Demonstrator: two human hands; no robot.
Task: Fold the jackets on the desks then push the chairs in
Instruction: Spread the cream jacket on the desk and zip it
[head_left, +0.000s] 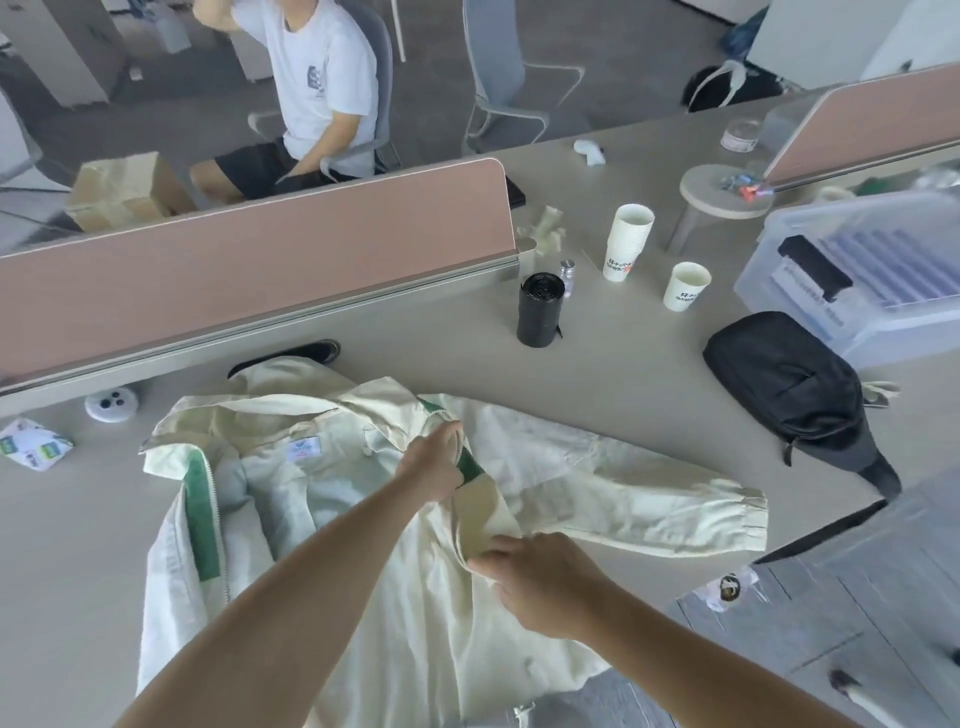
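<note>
A cream jacket (322, 499) with green zipper trim lies open and face up on the grey desk (623, 374), lining and collar label showing. Its right sleeve stretches out towards the desk's right edge. My left hand (434, 462) grips the right front panel by the green zipper strip near the collar. My right hand (540, 584) pinches the same panel's edge lower down, nearer to me. The jacket's hem hangs over the near desk edge. No chair shows close to me.
A pink divider (260, 260) runs along the desk's far side. Behind the jacket stand a black bag roll (539, 309), paper cups (627, 241), a black pouch (789, 384) and a clear storage box (872, 270). A seated person (311, 98) and an empty chair (498, 78) are beyond.
</note>
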